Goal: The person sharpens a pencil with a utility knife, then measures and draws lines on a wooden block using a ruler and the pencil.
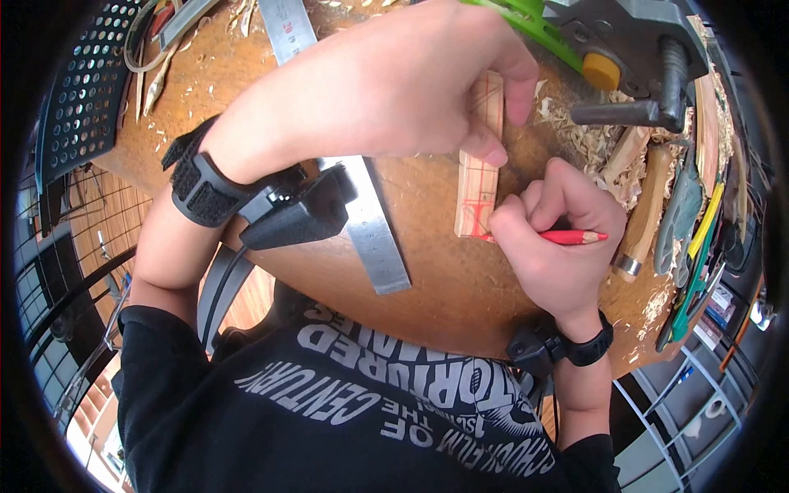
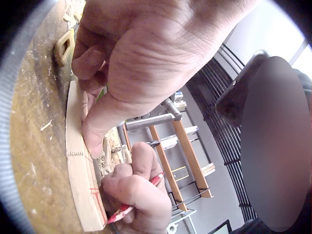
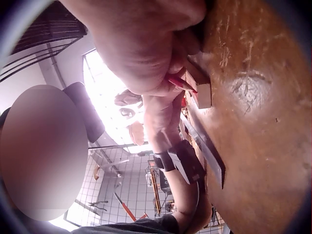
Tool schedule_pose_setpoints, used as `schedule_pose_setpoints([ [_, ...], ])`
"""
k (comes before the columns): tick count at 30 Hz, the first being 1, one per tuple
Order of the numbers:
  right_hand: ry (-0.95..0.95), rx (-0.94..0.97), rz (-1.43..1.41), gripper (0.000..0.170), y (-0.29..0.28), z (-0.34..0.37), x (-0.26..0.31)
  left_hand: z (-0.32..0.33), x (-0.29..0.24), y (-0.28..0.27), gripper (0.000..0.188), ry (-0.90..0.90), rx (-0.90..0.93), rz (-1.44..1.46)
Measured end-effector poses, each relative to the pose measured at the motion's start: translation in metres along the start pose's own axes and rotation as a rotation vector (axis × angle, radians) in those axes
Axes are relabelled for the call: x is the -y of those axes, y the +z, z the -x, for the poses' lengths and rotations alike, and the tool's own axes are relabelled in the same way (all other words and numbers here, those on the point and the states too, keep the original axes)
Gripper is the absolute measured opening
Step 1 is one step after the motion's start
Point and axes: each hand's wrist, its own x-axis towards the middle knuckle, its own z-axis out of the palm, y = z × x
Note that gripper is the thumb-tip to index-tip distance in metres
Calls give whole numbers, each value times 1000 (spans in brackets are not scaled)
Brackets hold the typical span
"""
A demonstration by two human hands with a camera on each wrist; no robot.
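Note:
A pale wooden strip [image 1: 477, 193] with red pencil lines lies on the wooden bench [image 1: 427, 287]. My left hand [image 1: 427, 82] reaches over its far part and holds it, the thumb [image 2: 95, 139] pressed on the strip and the fingers bent at its far part. In my right hand [image 1: 567, 230] a red pencil [image 1: 571, 237] is pinched, its tip at the strip's near end. Red marks show near that end in the left wrist view. Under my left forearm a steel ruler [image 1: 378, 246] lies on the bench, left of the strip.
A metal clamp [image 1: 633, 57] with a bar handle stands at the back right, by a green tool part [image 1: 534, 25]. Wood shavings [image 1: 592, 144] and a wooden-handled tool [image 1: 649, 205] lie right, among several other tools. A perforated black holder [image 1: 82, 90] is at far left.

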Motion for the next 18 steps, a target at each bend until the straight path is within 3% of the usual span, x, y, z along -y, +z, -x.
schedule_pose_setpoints([
  [1, -13, 7, -11, 35, 0, 0, 0, 0, 4, 10, 28, 115, -142, -156],
  [5, 61, -5, -46, 35, 1, 0, 1, 0, 14, 12, 28, 159, -154, -146],
  [9, -17, 83, -15, 34, -5, 0, -1, 0, 21, 14, 27, 119, -176, -127],
  [12, 199, 34, -302, 37, -11, -2, 3, 0, 16, 12, 27, 97, -159, -118],
  [15, 267, -64, -460, 39, -15, 0, 3, 1, 11, 9, 27, 77, -132, -173],
  [17, 223, -102, -399, 36, -18, 4, 5, 1, 12, 8, 27, 109, -170, -164],
  [18, 230, -145, -411, 34, -17, 5, 11, 2, 9, 7, 28, 14, -148, -116],
])
